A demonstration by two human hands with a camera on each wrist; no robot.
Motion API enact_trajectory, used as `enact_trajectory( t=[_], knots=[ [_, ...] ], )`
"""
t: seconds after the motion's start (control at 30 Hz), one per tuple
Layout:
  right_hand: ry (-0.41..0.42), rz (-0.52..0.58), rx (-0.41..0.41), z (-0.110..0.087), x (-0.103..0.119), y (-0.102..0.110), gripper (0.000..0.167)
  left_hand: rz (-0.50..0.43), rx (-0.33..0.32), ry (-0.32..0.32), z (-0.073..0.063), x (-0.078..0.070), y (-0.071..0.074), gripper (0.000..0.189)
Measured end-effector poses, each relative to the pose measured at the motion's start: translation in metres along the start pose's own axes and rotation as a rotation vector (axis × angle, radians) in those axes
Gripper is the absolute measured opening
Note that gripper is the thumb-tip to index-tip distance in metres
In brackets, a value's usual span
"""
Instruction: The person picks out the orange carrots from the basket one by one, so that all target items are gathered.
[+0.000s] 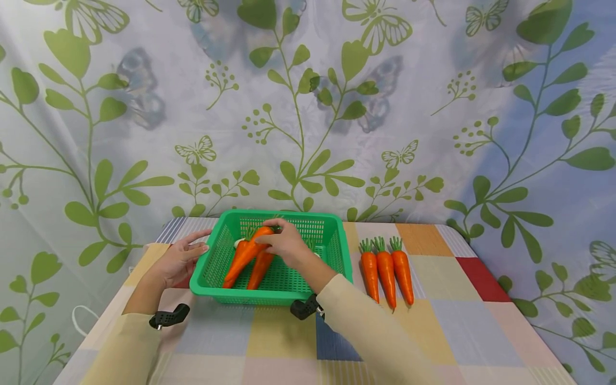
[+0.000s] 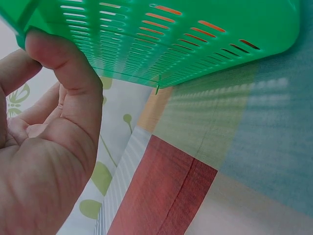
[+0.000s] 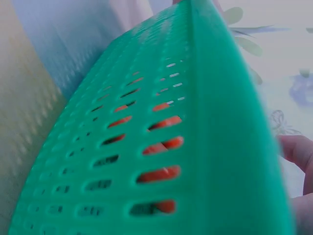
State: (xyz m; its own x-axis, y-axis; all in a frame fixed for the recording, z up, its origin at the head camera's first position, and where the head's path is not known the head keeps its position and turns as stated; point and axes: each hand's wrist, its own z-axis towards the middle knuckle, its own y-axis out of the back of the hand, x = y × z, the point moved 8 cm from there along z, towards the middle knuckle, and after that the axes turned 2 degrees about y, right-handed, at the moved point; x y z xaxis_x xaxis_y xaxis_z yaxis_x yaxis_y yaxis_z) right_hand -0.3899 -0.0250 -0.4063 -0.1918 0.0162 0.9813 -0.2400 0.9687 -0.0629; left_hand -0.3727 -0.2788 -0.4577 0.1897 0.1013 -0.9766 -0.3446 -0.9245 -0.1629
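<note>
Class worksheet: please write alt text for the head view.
A person's right grip holds a carrot among others in a green basket, the left grip at its left side. Three more carrots lie side by side to the right on a patchwork cloth.

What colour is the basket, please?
Green; the basket shows best in the head view.

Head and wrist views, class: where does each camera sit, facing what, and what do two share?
Head: on the head, facing forward and down at basket and carrots; left hand, right hand, sleeves show.
Left wrist: worn there, facing basket's side and tablecloth; left hand shows.
Right wrist: worn there, facing basket's outer wall; part of right hand shows.
Wrist views share the basket's slotted outside.
</note>
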Motion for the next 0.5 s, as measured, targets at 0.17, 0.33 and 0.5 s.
enact_trajectory(
  t=[0.17, 0.33, 0.5],
  knots=[
    [0.005, 0.034, 0.009, -0.001, 0.001, 0.008, 0.048, 0.013, -0.011, 0.003, 0.0, 0.001, 0.001, 0.062],
    [0.014, 0.063, 0.018, -0.003, 0.004, 0.016, 0.047, 0.022, -0.013, 0.002, 0.0, 0.001, 0.001, 0.063],
    [0.035, 0.102, 0.028, -0.008, 0.01, 0.022, 0.049, 0.024, -0.009, -0.001, 0.001, 0.001, 0.001, 0.064]
  ],
)
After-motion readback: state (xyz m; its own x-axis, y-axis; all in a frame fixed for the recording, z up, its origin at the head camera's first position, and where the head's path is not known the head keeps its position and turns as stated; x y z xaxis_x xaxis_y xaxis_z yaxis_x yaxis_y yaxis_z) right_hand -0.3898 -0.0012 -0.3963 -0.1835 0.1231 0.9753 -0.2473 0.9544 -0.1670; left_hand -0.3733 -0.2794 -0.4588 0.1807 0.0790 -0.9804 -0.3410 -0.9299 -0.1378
